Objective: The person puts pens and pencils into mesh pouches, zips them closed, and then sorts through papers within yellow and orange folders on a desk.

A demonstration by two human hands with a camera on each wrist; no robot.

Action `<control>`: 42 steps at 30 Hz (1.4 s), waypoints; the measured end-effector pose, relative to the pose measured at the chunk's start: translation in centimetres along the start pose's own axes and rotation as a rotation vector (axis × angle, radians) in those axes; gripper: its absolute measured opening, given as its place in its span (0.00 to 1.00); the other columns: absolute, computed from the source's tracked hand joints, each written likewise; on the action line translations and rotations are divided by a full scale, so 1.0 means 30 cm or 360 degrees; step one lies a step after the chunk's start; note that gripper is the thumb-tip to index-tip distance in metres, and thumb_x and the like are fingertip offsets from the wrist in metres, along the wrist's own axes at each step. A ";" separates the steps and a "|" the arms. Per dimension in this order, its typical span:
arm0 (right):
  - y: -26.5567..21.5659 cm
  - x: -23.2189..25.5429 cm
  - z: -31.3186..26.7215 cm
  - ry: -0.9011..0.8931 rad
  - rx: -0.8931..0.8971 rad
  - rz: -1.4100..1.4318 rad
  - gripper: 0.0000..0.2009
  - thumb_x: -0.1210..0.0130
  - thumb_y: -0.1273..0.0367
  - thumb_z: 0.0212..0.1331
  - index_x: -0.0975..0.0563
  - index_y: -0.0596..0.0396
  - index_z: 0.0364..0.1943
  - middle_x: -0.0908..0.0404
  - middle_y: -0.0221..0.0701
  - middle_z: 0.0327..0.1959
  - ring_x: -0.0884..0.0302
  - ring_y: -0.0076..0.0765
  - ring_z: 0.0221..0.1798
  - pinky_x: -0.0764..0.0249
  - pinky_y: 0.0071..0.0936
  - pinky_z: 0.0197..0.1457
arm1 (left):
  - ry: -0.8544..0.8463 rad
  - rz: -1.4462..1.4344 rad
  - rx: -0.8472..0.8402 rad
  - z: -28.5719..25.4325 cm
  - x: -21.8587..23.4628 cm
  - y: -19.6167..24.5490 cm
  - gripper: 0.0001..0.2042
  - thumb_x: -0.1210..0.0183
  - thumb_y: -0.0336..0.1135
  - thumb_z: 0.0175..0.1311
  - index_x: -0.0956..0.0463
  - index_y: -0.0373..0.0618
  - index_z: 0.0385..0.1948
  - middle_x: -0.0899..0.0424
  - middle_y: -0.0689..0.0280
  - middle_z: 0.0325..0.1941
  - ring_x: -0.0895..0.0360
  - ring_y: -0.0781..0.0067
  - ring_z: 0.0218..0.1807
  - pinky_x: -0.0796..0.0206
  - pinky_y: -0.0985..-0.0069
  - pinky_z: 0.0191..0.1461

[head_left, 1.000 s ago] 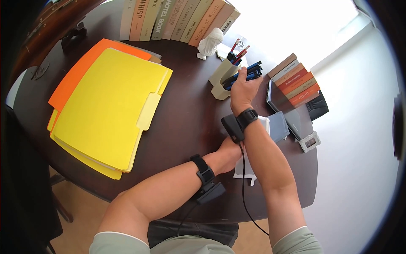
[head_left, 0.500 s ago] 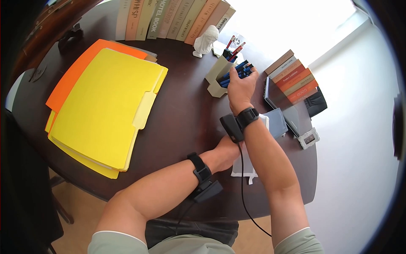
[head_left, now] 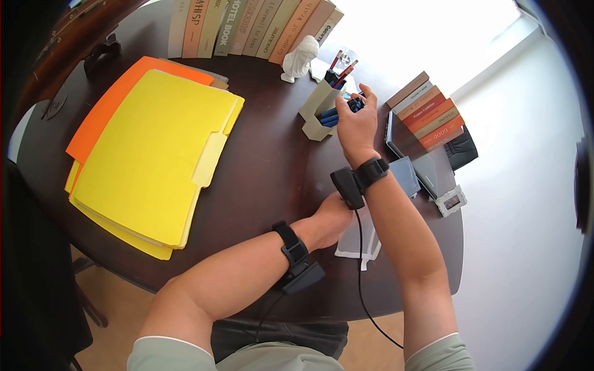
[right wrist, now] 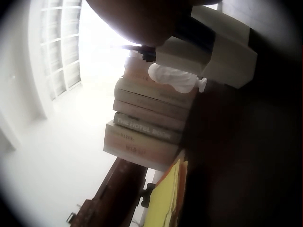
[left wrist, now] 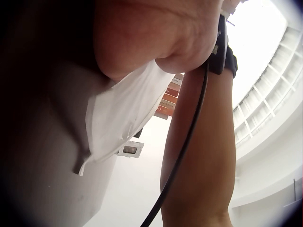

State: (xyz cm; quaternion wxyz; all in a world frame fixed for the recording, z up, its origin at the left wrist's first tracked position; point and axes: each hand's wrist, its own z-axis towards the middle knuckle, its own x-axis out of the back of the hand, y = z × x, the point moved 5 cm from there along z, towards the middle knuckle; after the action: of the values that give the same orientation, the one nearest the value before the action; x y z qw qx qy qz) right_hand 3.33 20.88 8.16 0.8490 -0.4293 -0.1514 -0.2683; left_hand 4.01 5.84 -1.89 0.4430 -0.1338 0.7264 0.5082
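Note:
My right hand [head_left: 359, 127] is at the pen holder [head_left: 317, 132], thumb and fingers around a bunch of dark blue and black pens [head_left: 329, 117] that leans in its front compartment. One finger is raised above the others. In the right wrist view the hand darkly covers part of the pens [right wrist: 194, 34], whose ends stick out past it. My left hand [head_left: 331, 217] grips a pale, see-through pouch [head_left: 354, 243] with a white edge, low over the desk. The pouch [left wrist: 124, 108] hangs from the curled left hand in the left wrist view; its fingertips are hidden.
Yellow folders [head_left: 154, 154] and an orange folder [head_left: 111, 117] lie at left. A white bust [head_left: 301, 59] stands before a row of books [head_left: 247, 28]. Right of the hands are stacked books [head_left: 427, 111], a dark laptop [head_left: 427, 173], a blue-grey notebook [head_left: 405, 176] and a small frame [head_left: 451, 201].
My right hand has shifted slightly right and lifted one finger; the pens' upper ends are now more covered by it. My left hand stays low with the pouch.

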 end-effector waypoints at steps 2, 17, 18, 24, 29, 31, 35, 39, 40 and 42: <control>-0.002 0.006 0.001 -0.0072 0.0003 -0.0031 0.28 0.37 0.65 0.64 0.31 0.58 0.67 0.20 0.46 0.56 0.20 0.50 0.58 0.27 0.40 0.64 | -0.0023 -0.0032 0.0007 0.020 0.015 -0.020 0.17 0.50 0.41 0.82 0.30 0.41 0.62 0.23 0.65 0.63 0.26 0.70 0.65 0.36 0.64 0.77; -0.083 0.060 0.052 -0.0703 0.0360 -0.0624 0.15 0.44 0.62 0.72 0.20 0.61 0.48 0.16 0.47 0.46 0.14 0.48 0.43 0.19 0.41 0.49 | 0.0087 -0.0028 0.0030 -0.019 -0.015 0.014 0.24 0.67 0.45 0.87 0.40 0.41 0.73 0.29 0.51 0.72 0.34 0.60 0.76 0.44 0.64 0.83; -0.084 0.066 0.059 -0.0757 0.0210 -0.0495 0.14 0.43 0.62 0.71 0.20 0.62 0.48 0.16 0.46 0.45 0.14 0.46 0.40 0.18 0.38 0.46 | 0.0062 -0.0011 0.0028 -0.020 -0.017 0.017 0.24 0.67 0.45 0.87 0.40 0.42 0.74 0.30 0.50 0.72 0.34 0.59 0.76 0.44 0.64 0.83; -0.021 0.081 0.115 -0.0861 -0.0014 -0.0301 0.18 0.40 0.60 0.71 0.19 0.61 0.53 0.13 0.39 0.42 0.14 0.30 0.38 0.15 0.27 0.40 | 0.0004 0.0020 0.0020 -0.024 -0.010 0.017 0.25 0.67 0.47 0.87 0.41 0.44 0.75 0.29 0.48 0.72 0.34 0.57 0.75 0.44 0.64 0.83; -0.054 0.107 0.119 -0.0806 0.0224 -0.0547 0.21 0.38 0.56 0.68 0.19 0.58 0.56 0.13 0.43 0.45 0.12 0.42 0.40 0.19 0.37 0.50 | 0.0011 0.0009 0.0047 -0.023 -0.010 0.020 0.25 0.66 0.48 0.86 0.40 0.44 0.75 0.29 0.49 0.72 0.33 0.58 0.75 0.44 0.64 0.83; -0.065 0.115 0.115 -0.0777 0.0347 -0.0654 0.23 0.39 0.54 0.68 0.19 0.57 0.56 0.12 0.43 0.47 0.12 0.45 0.45 0.20 0.40 0.55 | 0.0016 0.0002 0.0045 -0.023 -0.009 0.018 0.25 0.66 0.48 0.86 0.40 0.45 0.75 0.28 0.49 0.71 0.33 0.59 0.74 0.43 0.64 0.82; -0.090 0.151 0.109 -0.0717 0.0391 -0.0693 0.23 0.41 0.53 0.70 0.20 0.56 0.57 0.12 0.43 0.49 0.13 0.49 0.51 0.21 0.40 0.58 | 0.0032 0.0006 0.0051 -0.025 -0.010 0.021 0.24 0.66 0.48 0.86 0.39 0.46 0.75 0.27 0.50 0.70 0.32 0.60 0.74 0.42 0.65 0.81; -0.073 0.205 0.120 -0.0656 0.0240 -0.0517 0.23 0.43 0.53 0.71 0.20 0.56 0.58 0.12 0.44 0.50 0.12 0.48 0.51 0.21 0.38 0.57 | 0.0049 -0.0015 0.0058 -0.032 -0.016 0.027 0.24 0.66 0.47 0.86 0.39 0.47 0.75 0.26 0.51 0.69 0.30 0.61 0.72 0.39 0.65 0.80; -0.072 0.223 0.118 -0.0631 0.0224 -0.0484 0.23 0.44 0.53 0.72 0.20 0.56 0.58 0.12 0.44 0.50 0.12 0.48 0.52 0.21 0.37 0.57 | 0.0048 -0.0023 0.0059 -0.035 -0.015 0.028 0.24 0.66 0.47 0.86 0.39 0.46 0.75 0.27 0.51 0.70 0.30 0.60 0.72 0.38 0.65 0.80; -0.073 0.270 0.108 -0.0529 0.0241 -0.0419 0.23 0.43 0.54 0.71 0.20 0.57 0.59 0.12 0.44 0.50 0.12 0.44 0.50 0.19 0.35 0.55 | 0.0043 -0.0046 0.0055 -0.034 -0.015 0.029 0.24 0.66 0.47 0.86 0.39 0.46 0.75 0.27 0.50 0.70 0.29 0.59 0.71 0.37 0.64 0.79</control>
State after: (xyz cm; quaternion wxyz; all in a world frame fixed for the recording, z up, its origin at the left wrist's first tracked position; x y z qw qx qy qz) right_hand 8.51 19.78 15.42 0.7998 -0.3792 -0.3638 -0.2902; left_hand 3.17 5.23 -0.91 0.4427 -0.1433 0.7389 0.4873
